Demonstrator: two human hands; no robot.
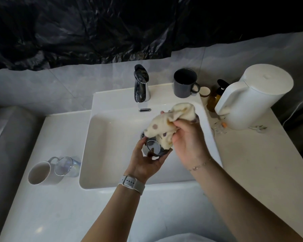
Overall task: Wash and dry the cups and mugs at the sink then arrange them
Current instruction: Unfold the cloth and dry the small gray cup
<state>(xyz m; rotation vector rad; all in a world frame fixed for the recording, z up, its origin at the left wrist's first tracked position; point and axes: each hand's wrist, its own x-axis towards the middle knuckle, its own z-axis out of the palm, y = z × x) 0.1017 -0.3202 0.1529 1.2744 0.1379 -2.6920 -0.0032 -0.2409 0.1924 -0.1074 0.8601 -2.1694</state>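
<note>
Drying is judged underway: a shiny dark glass cup (153, 148) is gripped by the left hand (145, 159) over the white sink (101, 145), while a cream spotted cloth (166, 126) is clenched in the right hand's (187, 137) fingers (179, 125). Next, placement at 9 o'clock beside the white mug (39, 172) on the tabletop (51, 206) seems called for.

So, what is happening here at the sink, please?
A person is drying a dark glass cup over the white sink. The left hand holds the cup from below, and the right hand grips a cream dotted cloth and works it against the cup. The tap shows no running water. On the counter to the left, a white mug and a clear glass lie on their sides. A grey mug stands upright behind the basin.
</note>
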